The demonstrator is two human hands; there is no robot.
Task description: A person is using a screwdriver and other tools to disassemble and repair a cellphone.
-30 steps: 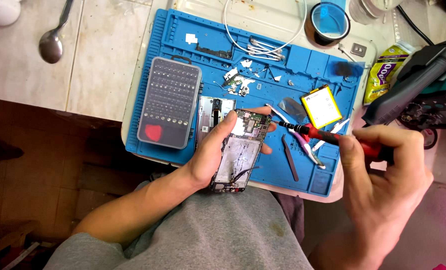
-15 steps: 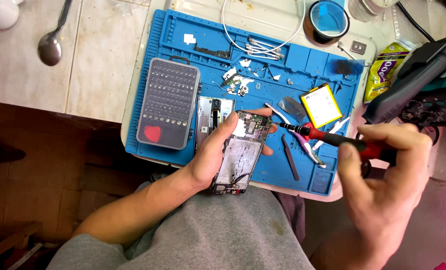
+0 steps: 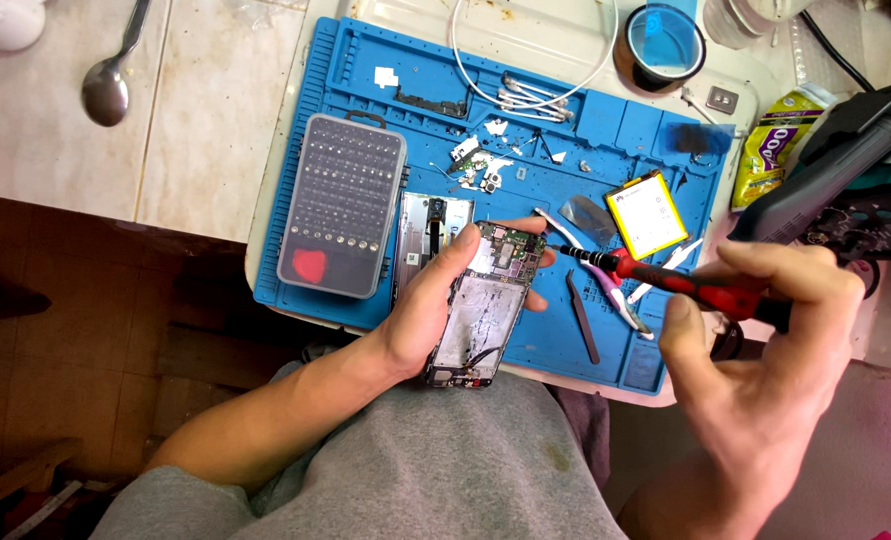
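Head view: left hand [image 3: 431, 310] is cradling the opened phone [image 3: 486, 305] over the near edge of the blue mat [image 3: 366, 60], fingers wrapping its sides, while right hand [image 3: 766, 370] is pinching a red screwdriver [image 3: 666, 280] at the exposed board; battery [image 3: 646, 213] and small parts [image 3: 481, 165] already lying out, disassembly looking well underway.

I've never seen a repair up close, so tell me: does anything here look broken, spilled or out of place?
The phone in the left hand lies open, its back off and circuit board bare. Small loose parts are scattered on the blue mat, and a spoon lies on the tiles beside it, odd among tools. The right hand holds a red screwdriver.
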